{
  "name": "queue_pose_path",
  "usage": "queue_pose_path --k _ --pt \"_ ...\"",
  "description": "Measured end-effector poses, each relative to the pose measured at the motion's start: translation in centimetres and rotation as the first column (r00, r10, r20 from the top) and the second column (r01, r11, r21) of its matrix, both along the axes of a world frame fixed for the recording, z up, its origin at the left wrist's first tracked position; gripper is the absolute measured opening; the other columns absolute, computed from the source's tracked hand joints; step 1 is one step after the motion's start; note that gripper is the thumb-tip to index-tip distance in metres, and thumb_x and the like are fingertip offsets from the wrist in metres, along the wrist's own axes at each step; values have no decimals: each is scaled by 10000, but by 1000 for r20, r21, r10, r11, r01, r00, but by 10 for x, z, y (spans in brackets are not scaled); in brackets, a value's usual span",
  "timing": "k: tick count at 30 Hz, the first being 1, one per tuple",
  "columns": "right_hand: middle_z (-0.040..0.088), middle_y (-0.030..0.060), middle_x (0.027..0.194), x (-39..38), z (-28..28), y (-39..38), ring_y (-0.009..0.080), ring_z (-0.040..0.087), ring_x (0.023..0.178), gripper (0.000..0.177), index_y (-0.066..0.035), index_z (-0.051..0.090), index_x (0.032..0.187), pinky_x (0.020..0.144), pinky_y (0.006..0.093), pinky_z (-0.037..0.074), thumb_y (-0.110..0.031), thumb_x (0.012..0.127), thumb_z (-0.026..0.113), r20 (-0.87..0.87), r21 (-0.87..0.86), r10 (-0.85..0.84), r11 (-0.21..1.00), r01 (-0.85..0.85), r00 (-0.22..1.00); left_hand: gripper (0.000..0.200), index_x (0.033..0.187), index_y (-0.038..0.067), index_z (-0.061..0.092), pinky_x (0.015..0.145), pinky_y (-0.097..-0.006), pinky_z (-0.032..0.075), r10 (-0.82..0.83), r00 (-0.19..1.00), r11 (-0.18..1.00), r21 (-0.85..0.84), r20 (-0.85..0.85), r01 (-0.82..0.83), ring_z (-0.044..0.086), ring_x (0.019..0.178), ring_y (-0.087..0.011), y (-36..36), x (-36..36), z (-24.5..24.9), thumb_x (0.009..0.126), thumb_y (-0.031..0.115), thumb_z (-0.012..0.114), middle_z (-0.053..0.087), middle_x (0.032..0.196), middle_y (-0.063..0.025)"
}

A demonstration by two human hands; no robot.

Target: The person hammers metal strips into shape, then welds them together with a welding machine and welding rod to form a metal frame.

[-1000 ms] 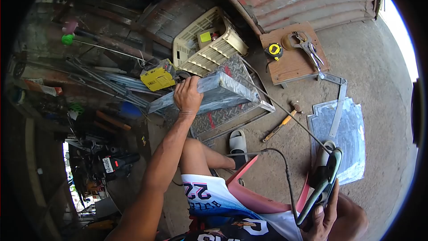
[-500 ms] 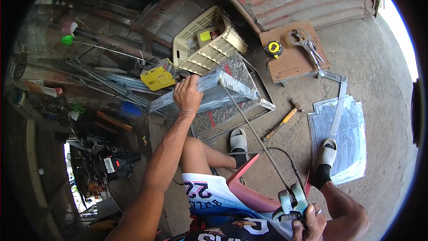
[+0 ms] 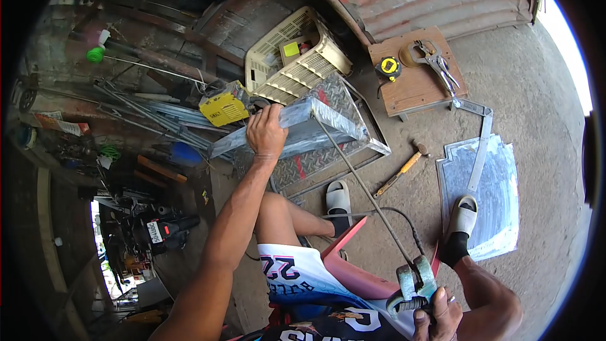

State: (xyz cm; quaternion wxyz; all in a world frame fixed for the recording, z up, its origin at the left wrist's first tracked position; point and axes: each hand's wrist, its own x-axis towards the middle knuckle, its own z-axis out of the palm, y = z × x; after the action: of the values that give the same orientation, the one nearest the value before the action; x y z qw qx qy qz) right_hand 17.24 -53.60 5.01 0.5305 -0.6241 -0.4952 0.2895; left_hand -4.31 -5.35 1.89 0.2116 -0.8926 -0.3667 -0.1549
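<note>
My left hand [image 3: 266, 131] is closed over the upper edge of a grey sheet-metal frame [image 3: 297, 115], which rests tilted on a checker-plate stand [image 3: 315, 170]. Low in the view, my right hand [image 3: 439, 317] grips a worn teal welding electrode holder [image 3: 416, 281] with a coiled spring. A small white stick [image 3: 451, 300] shows at its fingers. From the holder's jaws a long thin welding rod [image 3: 363, 186] runs up to the frame, its far end right at the near corner. A black cable [image 3: 410, 227] loops beside the rod.
A hammer [image 3: 404, 170] lies on the concrete, near a sheet-metal plate [image 3: 483, 208] under one foot. The low wooden stool [image 3: 404, 98] bears a tape measure [image 3: 388, 68] and locking clamp [image 3: 435, 63]. Behind the frame stand a yellow machine [image 3: 226, 106] and cream crate [image 3: 297, 79].
The electrode holder and rod have shifted very slightly to the right, while the rod's far end stays at the frame's corner. My left hand keeps its hold.
</note>
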Motion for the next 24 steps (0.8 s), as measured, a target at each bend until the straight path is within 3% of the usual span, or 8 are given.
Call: queue_pose_path --k 3,6,9,11,13,15,17,24 --pt "640 262 994 0 0 0 416 626 769 626 -34 420 1486 645 458 514 -51 899 635 16 4 1 1000 -1 1000 408 1013 92 620 764 -435 470 27 999 1000 -10 -29 -27 633 884 -336 2 -2 -1 633 63 765 647 936 -101" --pt "645 258 969 1 0 0 401 626 739 625 0 421 1477 638 451 514 -45 894 640 56 21 -4 1000 3 998 241 990 120 657 764 -421 495 29 986 1000 -7 163 -28 636 859 -286 9 -6 -5 769 202 705 645 897 -69" --pt "662 251 954 -2 -7 -8 353 646 745 595 80 407 1454 659 425 528 -63 918 622 106 22 10 1000 -12 994 246 992 119 648 750 -421 495 -83 995 982 175 46 74 636 845 -290 7 -4 -8 752 140 697 644 880 -68" --pt "615 313 1098 -5 -11 -14 412 635 802 645 -20 430 1472 647 451 525 -13 868 656 -5 -37 25 999 -25 1000 258 990 121 644 746 -421 493 -51 999 991 124 8 49 635 840 -293 6 -4 -6 739 126 699 644 881 -68" --pt "616 311 1099 -7 -16 -18 416 634 813 639 -18 441 1456 637 456 524 -23 859 668 53 -43 2 999 0 999 295 983 126 630 740 -428 488 -37 999 998 56 15 36 632 829 -302 6 -2 -5 702 80 706 642 880 -71" --pt "609 319 1186 -8 -22 -26 437 656 924 646 12 387 1486 728 452 547 -66 900 647 -66 -119 85 989 -93 994 343 997 88 603 762 -440 483 19 999 1000 7 -38 -19 642 893 -340 4 -3 -2 676 68 722 662 952 -111" --pt "621 304 1149 -6 -24 -31 412 657 898 629 34 387 1478 725 440 546 -75 912 636 -105 -129 64 989 -78 992 380 1005 93 600 771 -441 481 -26 995 999 -26 92 29 637 906 -346 8 -9 -9 652 42 731 655 964 -110" --pt "663 254 1020 0 -6 -17 326 663 807 583 110 386 1450 714 401 542 -104 951 598 -120 -30 -143 990 141 982 441 1007 99 600 781 -441 470 14 1000 1000 -15 -2 -14 630 919 -353 0 -2 -1 607 22 769 647 957 -107"
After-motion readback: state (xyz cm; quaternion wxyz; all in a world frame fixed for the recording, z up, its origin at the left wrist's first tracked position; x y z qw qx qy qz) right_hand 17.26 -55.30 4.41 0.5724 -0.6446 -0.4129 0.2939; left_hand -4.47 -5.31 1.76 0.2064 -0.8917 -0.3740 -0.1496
